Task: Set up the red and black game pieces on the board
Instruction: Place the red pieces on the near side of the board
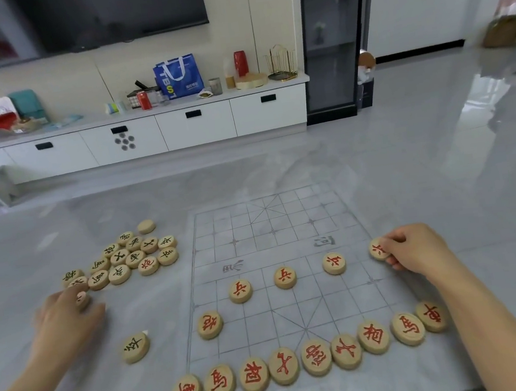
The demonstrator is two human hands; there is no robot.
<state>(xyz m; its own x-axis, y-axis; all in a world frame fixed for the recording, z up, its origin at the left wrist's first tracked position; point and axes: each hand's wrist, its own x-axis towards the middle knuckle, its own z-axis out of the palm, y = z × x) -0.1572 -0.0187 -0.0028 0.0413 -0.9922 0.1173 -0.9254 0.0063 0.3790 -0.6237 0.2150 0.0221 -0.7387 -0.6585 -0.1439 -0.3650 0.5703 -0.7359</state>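
A clear board [288, 243] with a grey grid lies on the grey table. Several red-lettered wooden discs line its near edge [316, 356]. Three red soldier discs [285, 277] stand in a row higher up, and a red cannon disc [210, 325] sits at the left. My right hand [417, 254] pinches another red soldier disc [377, 250] at the board's right edge. A heap of black-lettered discs [128, 258] lies left of the board. My left hand [68, 316], blurred, pinches a disc [82, 299] at the heap's near end. One black disc [135, 347] lies alone.
The table's far edge runs behind the board, with shiny grey floor beyond. A white drawer cabinet [159, 132] with clutter on top stands against the far wall under a dark screen. A black glass-fronted cabinet [332, 42] is at the right.
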